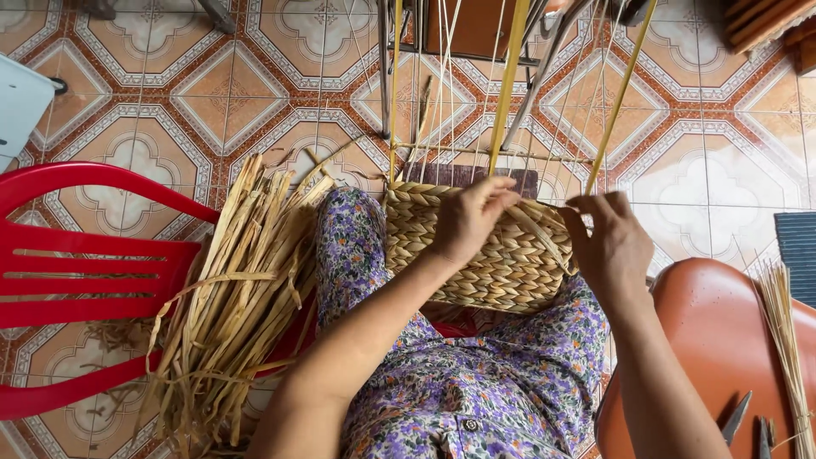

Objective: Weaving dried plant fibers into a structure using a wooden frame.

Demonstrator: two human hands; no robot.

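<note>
A half-woven straw basket (489,255) rests on my lap, its braided tan wall facing me. Thin yellow upright ribs (508,93) rise from its rim towards the top of the view. My left hand (469,219) lies on the basket's upper edge with fingers closed on a flat straw strand (537,231). My right hand (605,240) is at the basket's right rim, fingertips pinching the same area by a yellow rib. My knees are covered by purple flowered cloth (476,382).
A bundle of dried straw strips (238,289) lies across a red plastic chair (76,280) at my left. An orange stool (722,348) at the right carries thin reeds (786,331) and metal scissors (738,418). Patterned floor tiles all around.
</note>
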